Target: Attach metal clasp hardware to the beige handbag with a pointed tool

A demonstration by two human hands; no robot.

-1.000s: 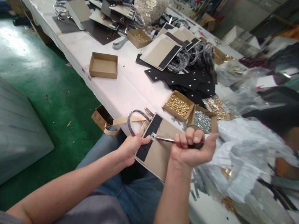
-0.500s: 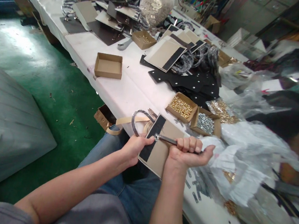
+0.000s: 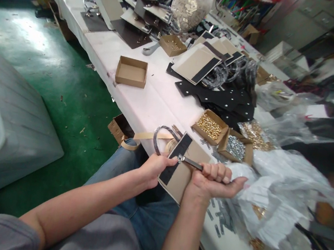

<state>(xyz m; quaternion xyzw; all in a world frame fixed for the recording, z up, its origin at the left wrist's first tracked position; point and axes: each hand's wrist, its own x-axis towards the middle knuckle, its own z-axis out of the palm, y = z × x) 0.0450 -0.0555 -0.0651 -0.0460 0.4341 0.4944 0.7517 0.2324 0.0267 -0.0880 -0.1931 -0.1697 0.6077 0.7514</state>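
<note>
A tan panel with a black strip [image 3: 184, 169] lies at the near edge of the white table [image 3: 145, 101], partly over my lap. My left hand [image 3: 155, 169] is closed on its left edge, thumb beside the black strip. My right hand [image 3: 216, 181] is a fist round the handle of a screwdriver [image 3: 191, 162], whose tip meets a small metal fitting [image 3: 180, 158] on the strip. A black braided handle loop [image 3: 162, 134] curves out from behind the panel's top.
Small cardboard boxes hold gold rivets [image 3: 209, 127] and silver washers [image 3: 236, 146] just beyond the panel. An empty box [image 3: 131, 71] sits farther left. Stacked panels [image 3: 199, 61], black pieces and crumpled plastic bags [image 3: 272, 189] crowd the right. Green floor [image 3: 51, 84] lies left.
The view has shifted, so everything sits slightly right and lower. My right fist has turned on the screwdriver, knuckles rolling over. My left hand keeps its grip on the panel.
</note>
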